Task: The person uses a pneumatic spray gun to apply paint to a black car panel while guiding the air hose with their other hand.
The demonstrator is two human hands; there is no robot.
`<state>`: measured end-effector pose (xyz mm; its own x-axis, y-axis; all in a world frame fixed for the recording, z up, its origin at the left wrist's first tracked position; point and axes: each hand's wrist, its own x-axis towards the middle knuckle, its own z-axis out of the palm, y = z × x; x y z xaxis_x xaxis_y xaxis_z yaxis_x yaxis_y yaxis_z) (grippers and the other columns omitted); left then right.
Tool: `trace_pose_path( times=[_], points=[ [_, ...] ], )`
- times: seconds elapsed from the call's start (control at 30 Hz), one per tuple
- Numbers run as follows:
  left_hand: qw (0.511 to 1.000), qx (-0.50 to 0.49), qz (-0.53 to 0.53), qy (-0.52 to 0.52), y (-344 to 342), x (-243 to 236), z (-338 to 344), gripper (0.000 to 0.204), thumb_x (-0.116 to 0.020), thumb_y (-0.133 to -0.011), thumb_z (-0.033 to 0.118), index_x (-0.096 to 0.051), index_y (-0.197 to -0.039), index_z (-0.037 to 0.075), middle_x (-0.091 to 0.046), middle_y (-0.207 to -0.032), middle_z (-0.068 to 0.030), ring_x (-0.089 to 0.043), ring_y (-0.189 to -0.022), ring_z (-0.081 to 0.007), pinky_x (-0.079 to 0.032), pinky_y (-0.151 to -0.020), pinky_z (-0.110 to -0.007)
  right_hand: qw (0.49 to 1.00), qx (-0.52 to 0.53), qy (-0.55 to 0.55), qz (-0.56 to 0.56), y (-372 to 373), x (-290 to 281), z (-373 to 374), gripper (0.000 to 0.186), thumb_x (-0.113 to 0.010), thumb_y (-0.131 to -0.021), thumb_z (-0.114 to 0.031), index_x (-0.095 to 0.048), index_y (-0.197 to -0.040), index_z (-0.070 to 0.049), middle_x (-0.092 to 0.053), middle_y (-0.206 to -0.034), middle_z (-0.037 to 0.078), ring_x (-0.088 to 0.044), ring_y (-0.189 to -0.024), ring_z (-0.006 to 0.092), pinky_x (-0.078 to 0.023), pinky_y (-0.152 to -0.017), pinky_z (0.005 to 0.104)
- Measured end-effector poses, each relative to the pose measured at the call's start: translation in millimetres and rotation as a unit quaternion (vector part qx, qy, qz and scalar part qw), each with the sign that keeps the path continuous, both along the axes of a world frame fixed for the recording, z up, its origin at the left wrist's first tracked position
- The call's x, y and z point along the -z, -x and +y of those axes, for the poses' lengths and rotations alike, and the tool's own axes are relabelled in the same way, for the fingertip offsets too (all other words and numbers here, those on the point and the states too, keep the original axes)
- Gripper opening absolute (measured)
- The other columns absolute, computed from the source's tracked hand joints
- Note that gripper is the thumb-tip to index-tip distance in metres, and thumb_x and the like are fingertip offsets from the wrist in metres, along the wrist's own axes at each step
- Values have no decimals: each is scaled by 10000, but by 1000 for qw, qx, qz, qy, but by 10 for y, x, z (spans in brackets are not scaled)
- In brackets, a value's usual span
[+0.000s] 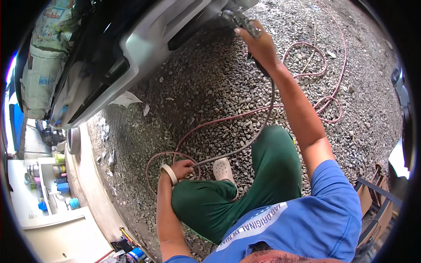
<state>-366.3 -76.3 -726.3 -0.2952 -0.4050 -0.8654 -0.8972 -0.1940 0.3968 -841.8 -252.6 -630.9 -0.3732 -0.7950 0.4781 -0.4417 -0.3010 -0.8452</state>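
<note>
My right hand [264,47] is stretched far forward, its fingers wrapped round a metal spray gun [240,22] close to a silver-grey car bumper [142,50]. Parts of the gun are smeared by motion. From the gun a dark grey hose [239,151] runs down and back to my left hand [182,168], which is closed on it beside my left knee. Round my left wrist sits a pale roll of tape [168,174]. Sheets of newspaper [44,72] cover part of the dark vehicle body at the upper left.
A thin pink hose [223,116] lies in loops across the gravel [206,87]. On the left, an open white case [55,223] and a tray hold several cans and bottles. A dark metal frame [377,190] stands at the right, and scraps of paper [127,99] lie beneath the bumper.
</note>
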Motion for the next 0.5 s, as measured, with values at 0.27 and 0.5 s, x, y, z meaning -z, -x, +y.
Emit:
trace_pose_path(
  times=[0.27,0.5],
  points=[
    [998,45,-38,10,31,-132,-32,285,-638,-959,205,-634,-1205,61,-676,-998,-43,-613,-880,-162,-510,-768,-357,973,-48,59,-216,311,-389,-42,401,-704,-977,-352,-653,-1227,-43,-703,-944,27,-664,-683,125,-509,-544,259],
    [998,4,-57,-16,-7,-20,-34,278,-648,-950,217,-633,-1186,71,-661,-1015,-30,-583,-877,-160,-505,-748,-351,944,-91,44,-314,584,-737,-408,341,-685,-999,-374,-690,-1093,-46,-671,-861,29,-676,-705,128,-507,-516,266]
  ],
)
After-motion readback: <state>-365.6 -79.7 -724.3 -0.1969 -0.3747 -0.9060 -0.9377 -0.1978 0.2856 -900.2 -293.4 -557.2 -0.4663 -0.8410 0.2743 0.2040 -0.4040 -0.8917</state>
